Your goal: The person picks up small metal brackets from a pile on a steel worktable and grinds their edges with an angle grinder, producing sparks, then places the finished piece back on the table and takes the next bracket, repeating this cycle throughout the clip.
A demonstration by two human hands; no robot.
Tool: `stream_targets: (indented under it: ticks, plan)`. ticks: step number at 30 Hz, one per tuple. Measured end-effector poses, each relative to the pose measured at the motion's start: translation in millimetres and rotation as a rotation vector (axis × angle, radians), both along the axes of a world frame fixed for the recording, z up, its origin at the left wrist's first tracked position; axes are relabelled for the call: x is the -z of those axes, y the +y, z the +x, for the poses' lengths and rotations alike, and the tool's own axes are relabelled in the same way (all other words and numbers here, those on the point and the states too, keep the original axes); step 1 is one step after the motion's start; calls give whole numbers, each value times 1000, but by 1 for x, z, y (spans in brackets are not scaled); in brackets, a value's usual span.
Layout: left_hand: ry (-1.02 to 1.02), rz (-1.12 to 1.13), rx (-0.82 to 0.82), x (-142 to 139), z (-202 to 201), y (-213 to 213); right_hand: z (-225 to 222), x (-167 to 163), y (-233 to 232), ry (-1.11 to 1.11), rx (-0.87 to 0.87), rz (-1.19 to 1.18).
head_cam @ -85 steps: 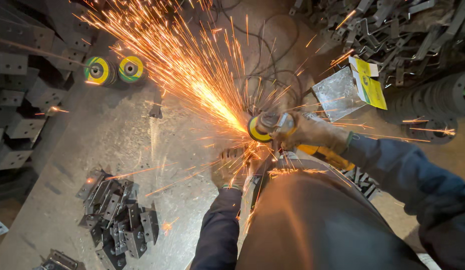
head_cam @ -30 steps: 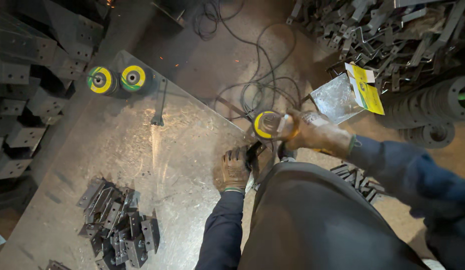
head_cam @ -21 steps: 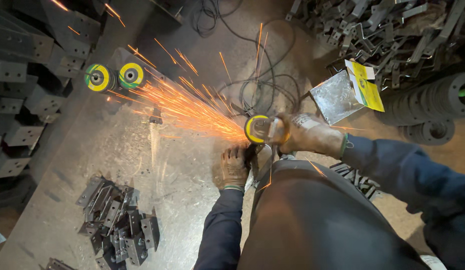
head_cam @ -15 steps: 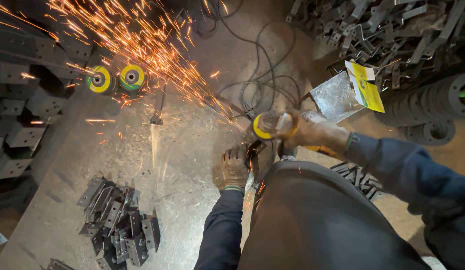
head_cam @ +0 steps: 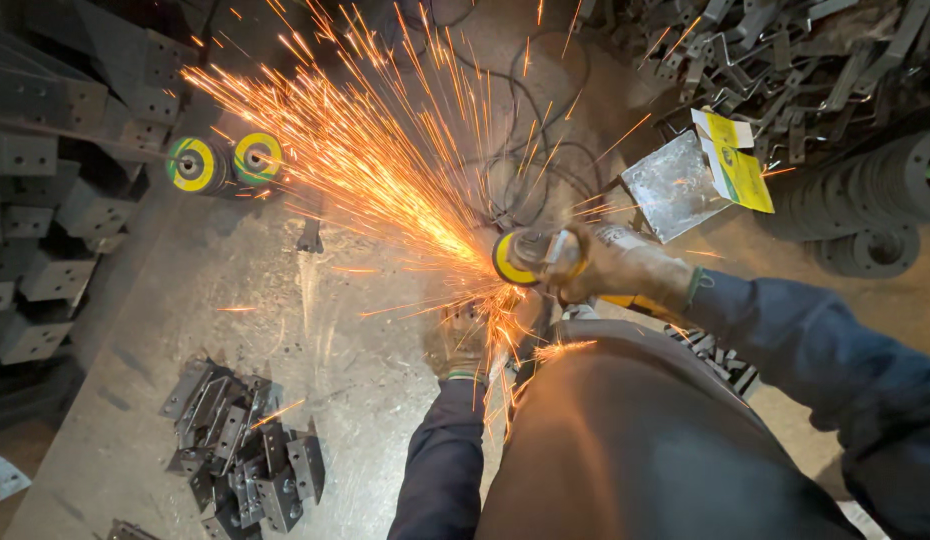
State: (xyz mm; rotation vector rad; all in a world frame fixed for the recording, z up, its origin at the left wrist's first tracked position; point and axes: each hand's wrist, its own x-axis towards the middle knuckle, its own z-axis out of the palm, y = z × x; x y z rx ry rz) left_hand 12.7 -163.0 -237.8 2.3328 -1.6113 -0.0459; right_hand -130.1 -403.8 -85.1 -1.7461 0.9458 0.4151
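Observation:
My gloved right hand [head_cam: 625,268] grips an angle grinder [head_cam: 530,258] with a yellow disc guard at the near edge of a steel table [head_cam: 235,330]. Its disc throws a broad fan of orange sparks [head_cam: 375,160] up and to the left. Just below the disc, my gloved left hand [head_cam: 463,340] presses on a small metal piece at the table edge; sparks hide most of that piece.
Two yellow-and-green discs [head_cam: 225,160] lie at the table's far side. A heap of dark metal brackets [head_cam: 245,450] sits near left. Stacked steel parts [head_cam: 45,200] line the left, cables [head_cam: 525,160] and scrap [head_cam: 785,60] the floor beyond, with rings [head_cam: 885,200] at right.
The spark fan has grown much denser and wider than half a second ago. The grinder and both hands stay in nearly the same place at the table edge.

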Motion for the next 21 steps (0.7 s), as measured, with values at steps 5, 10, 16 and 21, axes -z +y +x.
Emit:
stream_targets:
  ticks: [5, 10, 16, 21]
  plan:
    - [-25, 23, -20, 6, -1, -3, -12, 11, -4, -278, 172, 393]
    - [71, 53, -58, 3, 0, -9, -15, -8, -9, -262, 112, 224]
    - [19, 77, -60, -1, 0, -5, -4, -13, -3, -160, 47, 110]
    - [69, 192, 15, 0, 1, 1, -12, 16, -4, -389, 193, 508]
